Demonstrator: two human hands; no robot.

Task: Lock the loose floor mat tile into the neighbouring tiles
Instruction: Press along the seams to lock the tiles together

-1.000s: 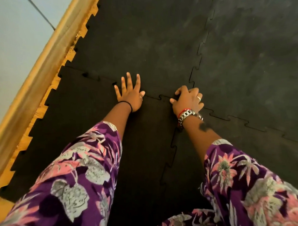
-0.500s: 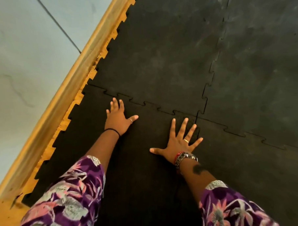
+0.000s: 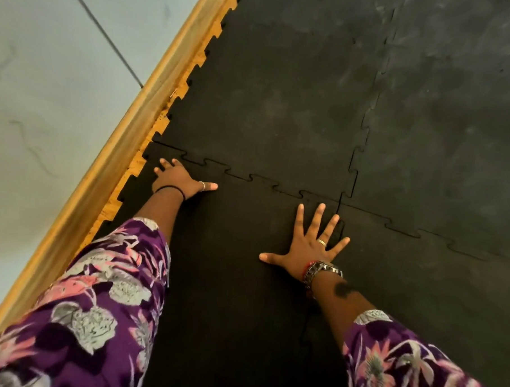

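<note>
Moved: right hand [image 3: 307, 245] off corner, fist now splayed flat on loose tile [image 3: 237, 282]; left hand [image 3: 178, 179] flat too, both empty. Far seam [image 3: 247, 177] looked seated; right seam [image 3: 340, 210] gapped, needed pressing.

Floor mat tile [image 3: 237, 282]: looking like black rubber, matt, finely grained, edges cut in puzzle teeth. Neighbouring tiles [image 3: 287, 89]: showing the same matt rubber, scuffed with greyish dusty patches. Skirting strip [image 3: 106, 167]: showing yellow-brown wood with a slight sheen. Wall [image 3: 39, 100]: showing pale, smooth panels with faint veining. Sleeves [image 3: 86, 312]: showing soft purple floral cloth. Left hand [image 3: 178, 179] wearing a thin black band; right hand [image 3: 308, 246] wearing a glossy metal watch and a ring.
</note>
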